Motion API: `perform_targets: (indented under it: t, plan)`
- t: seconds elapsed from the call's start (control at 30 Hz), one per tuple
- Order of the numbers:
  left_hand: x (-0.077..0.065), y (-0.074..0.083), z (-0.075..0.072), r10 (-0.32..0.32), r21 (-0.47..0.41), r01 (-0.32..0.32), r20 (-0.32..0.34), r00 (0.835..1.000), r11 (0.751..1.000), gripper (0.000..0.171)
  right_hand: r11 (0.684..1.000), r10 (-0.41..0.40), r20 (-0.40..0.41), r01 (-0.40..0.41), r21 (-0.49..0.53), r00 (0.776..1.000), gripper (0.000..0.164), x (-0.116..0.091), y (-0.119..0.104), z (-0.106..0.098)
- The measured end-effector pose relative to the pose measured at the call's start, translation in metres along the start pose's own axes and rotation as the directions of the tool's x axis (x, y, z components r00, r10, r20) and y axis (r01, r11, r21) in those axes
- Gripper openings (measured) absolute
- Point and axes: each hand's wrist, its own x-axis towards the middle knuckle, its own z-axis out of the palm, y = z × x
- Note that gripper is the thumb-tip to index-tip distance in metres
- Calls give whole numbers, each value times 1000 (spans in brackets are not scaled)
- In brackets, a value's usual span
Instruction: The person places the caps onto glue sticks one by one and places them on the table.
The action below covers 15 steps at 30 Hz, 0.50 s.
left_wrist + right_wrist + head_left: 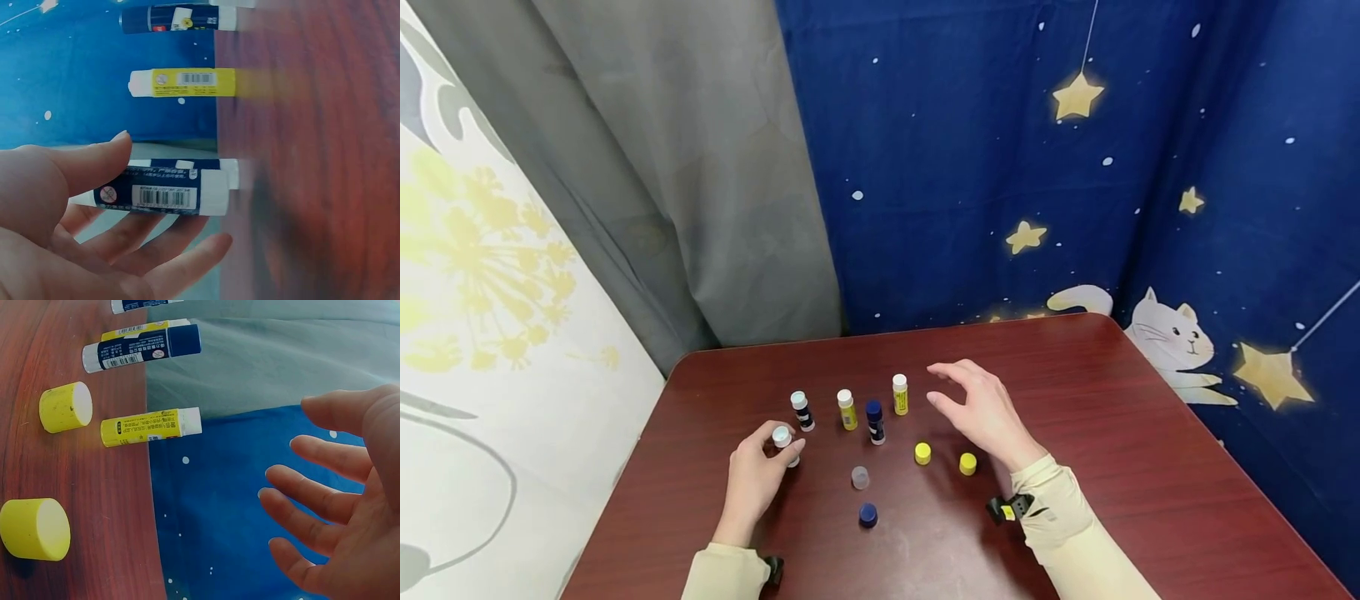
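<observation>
My left hand point(754, 475) has its thumb and fingers curled round a dark blue glue stick point(162, 190) near its white upper end. The thumb crosses one side of the stick, and the fingers pass behind it. Just beyond is another dark blue glue stick point(803, 412) with a pale top. My right hand point(981, 412) hovers over the right part of the table, fingers spread and slightly bent, holding nothing. Nearest to it stands a yellow glue stick point(150, 427) with a white top. Below the hand lie two yellow caps, one left point(922, 453) and one right point(967, 464).
Mid-table stand a second yellow glue stick point(847, 411) and a glue stick with a dark blue cap point(875, 422). Nearer me lie a clear cap point(860, 477) and a loose blue cap point(868, 515). Curtains point(955, 167) hang behind the brown table point(730, 375).
</observation>
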Motion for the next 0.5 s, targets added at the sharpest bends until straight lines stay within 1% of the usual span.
perform_targets:
  t: [0.13, 0.27, 0.43, 0.5]
  plan:
    - [3, 8, -4, 20, -57, -20, 2, 1000, 998, 17, 1000, -3, -1, 3, 1, 1000, 38, 1, -1, -1]
    - [4, 17, -7, 22, -118, -23, -3, 1000, 993, 18, 1000, 2, 10, -2, -1, 1000, 38, 1, -1, -1]
    - [4, 27, -9, 22, -189, -29, -38, 999, 982, 19, 1000, 0, 13, 0, -7, 1000, 38, 1, -2, -1]
    - [4, 30, -10, 20, -234, -32, -51, 998, 972, 19, 1000, 1, 11, -1, -5, 1000, 38, 0, -3, 0]
